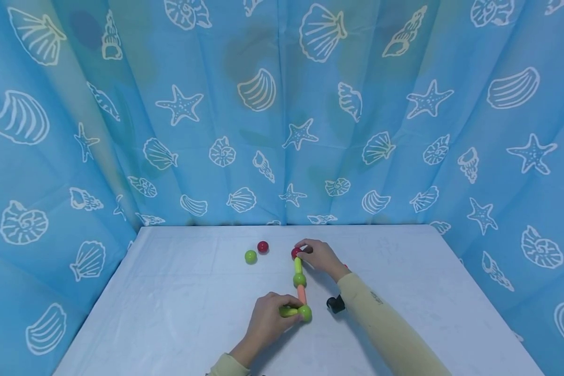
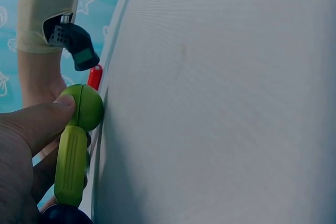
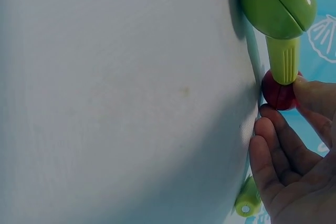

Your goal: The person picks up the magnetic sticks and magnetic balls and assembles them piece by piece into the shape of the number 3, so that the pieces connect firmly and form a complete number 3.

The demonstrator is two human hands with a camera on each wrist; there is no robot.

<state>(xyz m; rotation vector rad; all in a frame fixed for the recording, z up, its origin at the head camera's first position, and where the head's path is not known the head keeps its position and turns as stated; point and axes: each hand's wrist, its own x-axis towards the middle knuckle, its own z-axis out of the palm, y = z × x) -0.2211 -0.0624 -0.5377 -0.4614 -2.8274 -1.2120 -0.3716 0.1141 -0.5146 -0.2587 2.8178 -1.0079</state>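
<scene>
A chain of toy balls and rods lies on the white table, running away from me in the head view. At its far end is a red ball [image 1: 296, 253], pinched by my right hand [image 1: 323, 257]. A yellow-green rod [image 1: 298, 267] joins it to a middle green ball [image 1: 300, 280], and an orange rod [image 1: 302, 294] leads to the near green ball [image 1: 305, 313]. My left hand [image 1: 270, 317] grips that near ball, its thumb on top in the left wrist view. From this ball another yellow-green rod [image 2: 71, 166] runs to a dark ball [image 2: 65, 215], partly cut off.
A loose red ball [image 1: 262, 247] and green ball [image 1: 250, 256] sit at the back left. A red piece [image 2: 95, 77] lies by the right forearm, mostly hidden in the head view. A green rod [image 3: 248, 198] is below the right hand. A black wrist camera [image 1: 336, 304] juts from the right sleeve.
</scene>
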